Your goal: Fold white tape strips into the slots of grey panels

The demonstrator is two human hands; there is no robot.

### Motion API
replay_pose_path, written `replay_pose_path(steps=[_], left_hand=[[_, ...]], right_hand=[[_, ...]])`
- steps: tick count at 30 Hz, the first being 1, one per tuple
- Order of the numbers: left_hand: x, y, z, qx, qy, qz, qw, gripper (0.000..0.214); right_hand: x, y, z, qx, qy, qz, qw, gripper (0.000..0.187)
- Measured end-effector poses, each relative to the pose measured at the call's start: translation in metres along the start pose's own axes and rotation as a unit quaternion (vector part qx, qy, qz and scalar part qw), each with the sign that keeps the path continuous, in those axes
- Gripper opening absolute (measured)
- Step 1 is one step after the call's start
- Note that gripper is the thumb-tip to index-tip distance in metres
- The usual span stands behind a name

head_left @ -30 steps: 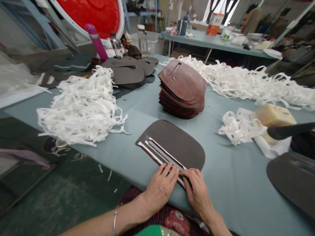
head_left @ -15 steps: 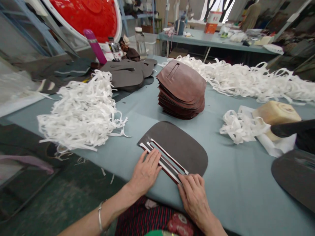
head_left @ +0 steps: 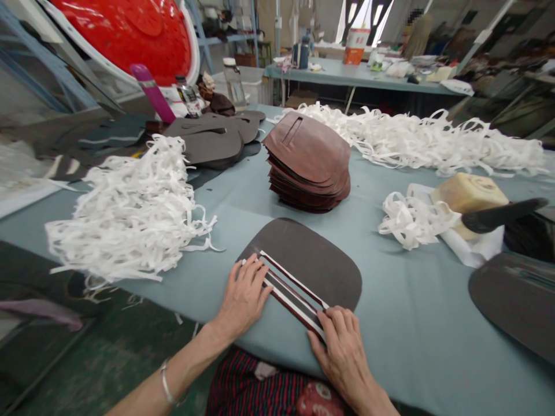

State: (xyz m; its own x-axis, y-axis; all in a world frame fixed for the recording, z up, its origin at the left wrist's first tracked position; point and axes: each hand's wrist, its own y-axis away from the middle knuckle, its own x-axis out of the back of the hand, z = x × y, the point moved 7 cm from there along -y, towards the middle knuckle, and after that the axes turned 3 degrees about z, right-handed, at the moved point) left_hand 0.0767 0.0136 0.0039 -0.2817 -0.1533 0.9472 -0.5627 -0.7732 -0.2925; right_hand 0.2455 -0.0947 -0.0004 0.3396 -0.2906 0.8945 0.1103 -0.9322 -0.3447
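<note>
A dark grey, round-cornered leather piece point(head_left: 310, 251) lies flat on the table with a long slot near its front edge. White tape strips point(head_left: 292, 279) run along the slot, and another white strip point(head_left: 292, 305) borders the reddish-brown front edge. My left hand point(head_left: 243, 289) rests over the left end of the strips, fingers stretched out and touching the piece. At the right end lies my right hand point(head_left: 342, 344), its fingers bent loosely on the piece and its thumb apart by the front edge. Both hands partly cover the strip ends.
Brown leather pieces point(head_left: 310, 156) are stacked behind. Loose white tape point(head_left: 130, 214) is heaped at left, more tape point(head_left: 416, 136) along the back. At right are a yellowish block point(head_left: 470, 196), a black handle point(head_left: 503, 215) and another dark piece point(head_left: 511, 306). A bottle point(head_left: 234, 84) stands behind.
My left hand has slid leftward along the strips and now covers their left end. My right hand stays at the right end. The whole view has shifted slightly.
</note>
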Motion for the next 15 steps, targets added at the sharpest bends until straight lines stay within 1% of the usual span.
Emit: replay_pose_path(steps=[3, 5, 11, 15], left_hand=[[-0.007, 0.002, 0.025, -0.069, 0.045, -0.029, 0.996, 0.041], [-0.011, 0.003, 0.035, -0.087, 0.058, -0.043, 0.994, 0.042], [-0.01, 0.0, 0.04, -0.082, 0.055, -0.035, 0.995, 0.046], [-0.009, -0.001, 0.038, -0.063, 0.045, -0.034, 0.996, 0.047]], right_hand=[[-0.001, 0.0, 0.0, -0.004, 0.004, -0.009, 1.0, 0.025], [-0.001, -0.001, 0.0, -0.005, 0.007, -0.01, 1.0, 0.025], [0.005, -0.006, -0.001, -0.006, -0.001, 0.002, 1.0, 0.021], [0.005, -0.006, 0.0, -0.013, 0.002, -0.011, 1.0, 0.021]])
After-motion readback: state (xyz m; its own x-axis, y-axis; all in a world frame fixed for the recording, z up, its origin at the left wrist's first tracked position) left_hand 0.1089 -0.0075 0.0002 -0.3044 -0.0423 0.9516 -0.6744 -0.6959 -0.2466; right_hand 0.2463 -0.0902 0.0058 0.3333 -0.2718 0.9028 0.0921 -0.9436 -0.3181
